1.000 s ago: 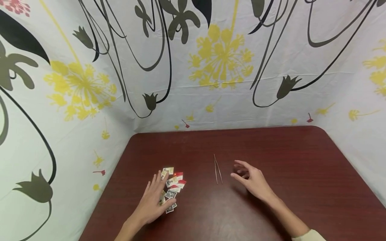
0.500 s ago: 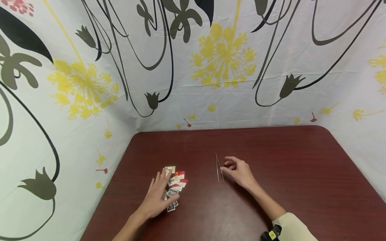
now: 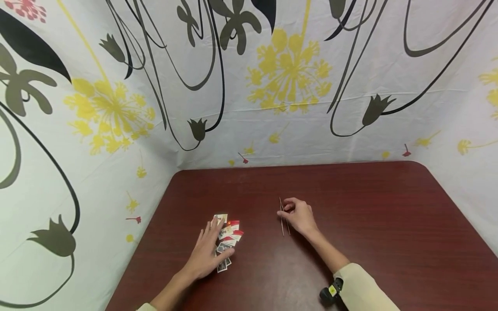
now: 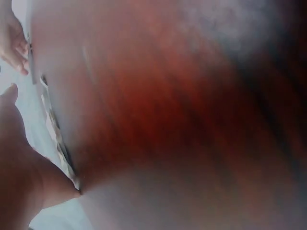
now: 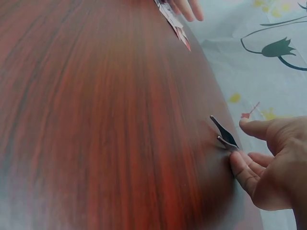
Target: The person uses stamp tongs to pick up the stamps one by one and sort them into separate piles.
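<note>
A pair of thin metal tweezers point(image 3: 282, 224) lies on the table, its two legs spread toward the person. The right hand point(image 3: 302, 219) is at the tweezers, thumb and fingers on either side of them. In the right wrist view the fingertips point(image 5: 235, 160) reach the tweezers point(image 5: 223, 134), while the thumb point(image 5: 252, 128) stands apart from them. To the left, the left hand point(image 3: 206, 254) lies spread, fingers straight, over a loose cluster of small stamp-like printed papers point(image 3: 230, 233). Part of the cluster is hidden under that hand; some pieces are red and white, some grey.
A dark red-brown wooden table point(image 3: 350, 194) with rounded far corners bears everything. White cloth point(image 3: 241, 99) with printed flowers hangs behind and at both sides. A black wrist camera point(image 3: 330, 292) is strapped at the right sleeve.
The right hand has moved left to the tweezers, its thumb and fingers coming around them. The left hand stays over the papers. The view has shifted slightly.
</note>
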`<action>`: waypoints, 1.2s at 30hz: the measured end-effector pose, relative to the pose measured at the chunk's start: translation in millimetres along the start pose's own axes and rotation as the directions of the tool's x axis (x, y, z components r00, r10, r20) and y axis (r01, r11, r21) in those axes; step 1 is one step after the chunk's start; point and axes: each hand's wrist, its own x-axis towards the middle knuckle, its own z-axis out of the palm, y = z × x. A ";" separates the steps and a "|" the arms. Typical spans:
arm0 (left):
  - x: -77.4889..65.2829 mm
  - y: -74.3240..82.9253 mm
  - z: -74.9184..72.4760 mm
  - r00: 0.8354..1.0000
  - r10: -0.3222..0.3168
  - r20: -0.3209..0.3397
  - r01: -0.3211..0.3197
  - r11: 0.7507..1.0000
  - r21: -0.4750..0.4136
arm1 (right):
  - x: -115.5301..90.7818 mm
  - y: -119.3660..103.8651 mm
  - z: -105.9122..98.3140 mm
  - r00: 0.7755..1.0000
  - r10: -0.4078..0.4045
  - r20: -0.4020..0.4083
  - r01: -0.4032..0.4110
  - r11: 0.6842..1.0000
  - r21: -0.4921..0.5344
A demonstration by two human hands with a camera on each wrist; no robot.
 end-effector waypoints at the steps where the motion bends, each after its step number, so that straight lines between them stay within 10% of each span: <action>1: 0.3 -0.1 1.0 1.000 0.004 -0.004 -0.004 1.000 -0.001 | 0.0 -1.2 1.0 1.000 0.002 -0.003 -0.002 1.000 -0.013; 16: 5.0 -0.5 15.8 0.993 0.075 -0.086 -0.067 0.993 0.095 | 5.8 -8.7 13.6 0.999 0.020 -0.046 -0.029 0.980 -0.195; 36: 3.8 -1.4 26.0 0.975 0.179 -0.134 -0.141 0.957 0.255 | 3.6 -12.3 0.6 0.993 0.116 0.017 -0.116 0.993 0.014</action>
